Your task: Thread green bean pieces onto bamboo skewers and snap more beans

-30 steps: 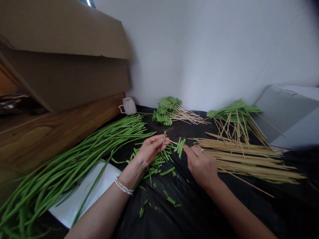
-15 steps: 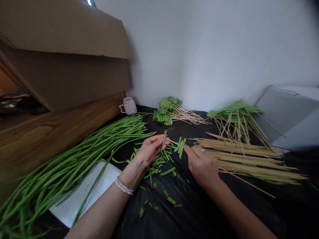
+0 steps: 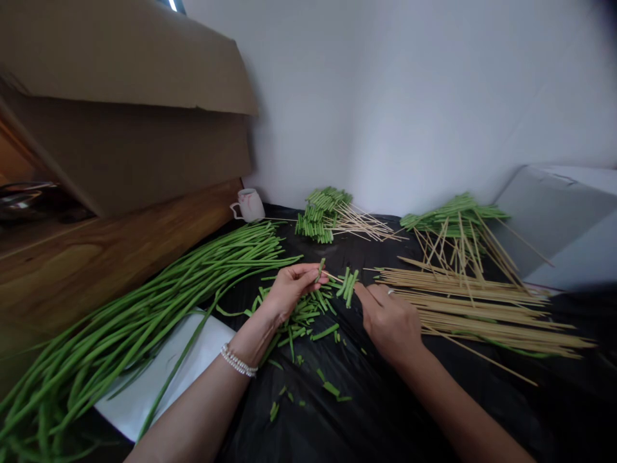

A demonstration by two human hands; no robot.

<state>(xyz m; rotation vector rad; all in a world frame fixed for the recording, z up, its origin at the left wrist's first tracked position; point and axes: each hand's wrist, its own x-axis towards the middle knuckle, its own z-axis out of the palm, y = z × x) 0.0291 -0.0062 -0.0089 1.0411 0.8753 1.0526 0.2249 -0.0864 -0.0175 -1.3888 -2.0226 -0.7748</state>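
My left hand, with a beaded bracelet at the wrist, pinches a short cut piece of green bean. The tip of a thin wooden skewer meets that piece. Several bean pieces are threaded side by side on the skewer, close to my right hand. My right fingers are closed around the skewer, and a ring shows on one of them. Under my left hand lies a loose heap of cut bean pieces on black plastic sheeting.
Long whole beans spread over a white sheet at left. Bare skewers lie at right. Filled skewers and another pile of them rest behind. A mug, a cardboard box and a white box stand around.
Both hands have shifted very slightly. The bean piece in my left hand tilts a little more to the right, and the threaded pieces sit slightly closer to it.
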